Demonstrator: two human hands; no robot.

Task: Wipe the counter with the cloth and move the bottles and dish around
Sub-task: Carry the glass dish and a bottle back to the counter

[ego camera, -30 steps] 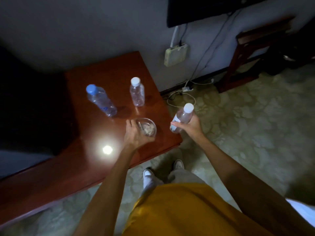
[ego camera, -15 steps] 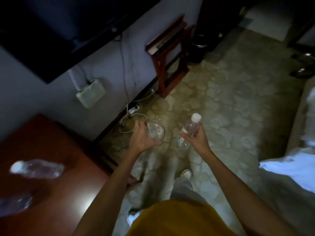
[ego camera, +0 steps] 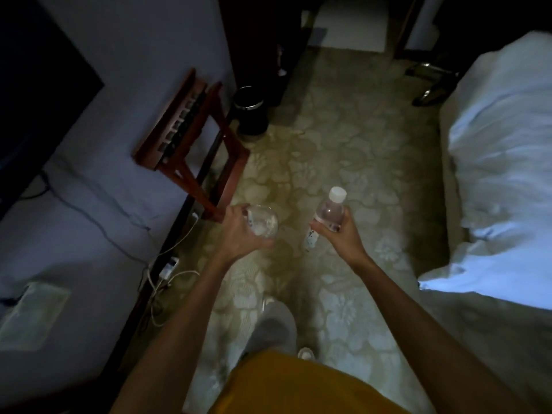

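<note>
Over a dim patterned floor beside a bed, the left hand grips a glass dish, the right hand wraps a bottle.

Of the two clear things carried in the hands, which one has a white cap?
The plastic water bottle in the right hand has the white screw cap. The glass dish in the left hand is open on top.

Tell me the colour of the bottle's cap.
White, clearest in the head view: the cap tops the clear bottle in the right hand.
</note>
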